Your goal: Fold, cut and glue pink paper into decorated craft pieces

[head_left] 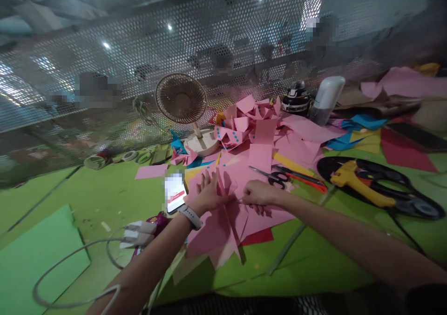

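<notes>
My left hand, with a white watch on its wrist, lies flat with fingers spread on a folded pink paper piece on the green table. My right hand is closed in a pinch on the pink paper's edge, right beside the left hand. More pink sheets lie under and behind both hands. Black-handled scissors rest just beyond my right hand.
A small desk fan stands behind a pile of folded pink shapes. A phone lies left of my hands, chargers and cables nearer. A yellow glue gun lies on a black tray at right. Perforated metal screen behind.
</notes>
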{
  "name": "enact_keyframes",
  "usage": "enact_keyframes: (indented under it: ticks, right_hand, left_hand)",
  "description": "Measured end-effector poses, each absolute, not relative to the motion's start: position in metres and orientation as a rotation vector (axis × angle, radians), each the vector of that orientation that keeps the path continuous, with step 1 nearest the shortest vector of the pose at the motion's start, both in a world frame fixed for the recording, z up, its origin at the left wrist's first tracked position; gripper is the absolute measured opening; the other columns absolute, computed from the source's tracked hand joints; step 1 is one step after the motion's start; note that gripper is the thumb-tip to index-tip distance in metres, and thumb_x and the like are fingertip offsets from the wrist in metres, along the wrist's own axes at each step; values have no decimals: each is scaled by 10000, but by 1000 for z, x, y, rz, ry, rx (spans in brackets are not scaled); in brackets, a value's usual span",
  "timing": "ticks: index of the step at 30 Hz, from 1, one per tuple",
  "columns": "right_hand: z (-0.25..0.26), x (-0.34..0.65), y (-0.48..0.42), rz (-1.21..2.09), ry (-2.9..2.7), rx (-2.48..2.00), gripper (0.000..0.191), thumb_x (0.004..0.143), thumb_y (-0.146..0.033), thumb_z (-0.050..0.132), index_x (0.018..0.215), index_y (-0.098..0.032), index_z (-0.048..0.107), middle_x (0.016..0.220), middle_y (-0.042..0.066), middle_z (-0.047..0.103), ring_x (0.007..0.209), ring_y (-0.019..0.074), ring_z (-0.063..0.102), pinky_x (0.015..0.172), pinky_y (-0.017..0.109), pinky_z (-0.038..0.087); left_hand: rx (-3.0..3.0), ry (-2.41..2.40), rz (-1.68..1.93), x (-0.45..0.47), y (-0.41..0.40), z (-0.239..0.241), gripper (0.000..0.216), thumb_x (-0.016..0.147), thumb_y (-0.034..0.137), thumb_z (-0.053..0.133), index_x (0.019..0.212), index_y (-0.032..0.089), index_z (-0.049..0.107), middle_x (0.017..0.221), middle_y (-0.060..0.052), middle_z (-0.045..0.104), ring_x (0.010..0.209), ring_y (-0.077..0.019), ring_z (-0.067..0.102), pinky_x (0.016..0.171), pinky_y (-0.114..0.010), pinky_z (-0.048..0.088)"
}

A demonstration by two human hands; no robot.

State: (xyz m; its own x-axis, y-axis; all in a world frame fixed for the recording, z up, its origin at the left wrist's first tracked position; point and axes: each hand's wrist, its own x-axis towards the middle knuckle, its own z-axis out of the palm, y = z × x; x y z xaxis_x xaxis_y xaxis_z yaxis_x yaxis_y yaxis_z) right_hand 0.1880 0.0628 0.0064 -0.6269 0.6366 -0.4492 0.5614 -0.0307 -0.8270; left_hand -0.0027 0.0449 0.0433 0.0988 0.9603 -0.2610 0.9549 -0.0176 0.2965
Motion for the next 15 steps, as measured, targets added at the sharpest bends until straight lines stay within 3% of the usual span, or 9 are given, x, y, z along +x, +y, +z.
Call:
enact_keyframes:
  ticks: [6,15]
  right_hand:
    - [4,189,63,1781,-2133,-1320,293,803,-293,515,559,-132,522,363,-7,557,309,99,537,350,162,451]
    - [2,189,65,1823,-2101,-1323,301,792,-311,527,544,-144,491,343,-13,546,276,102,508,332,181,449]
  left_hand:
    - [1950,1809,-71,-9,54,46,1165,538,637,634,1403,204,-14,1440,-185,-131,1270,-365,-173,1001,-579,83]
    - [1925,1805,-198,-6,61,61,1133,524,451,691,1405,226,16,1456,-156,-99,1281,-359,-170,980,-610,86]
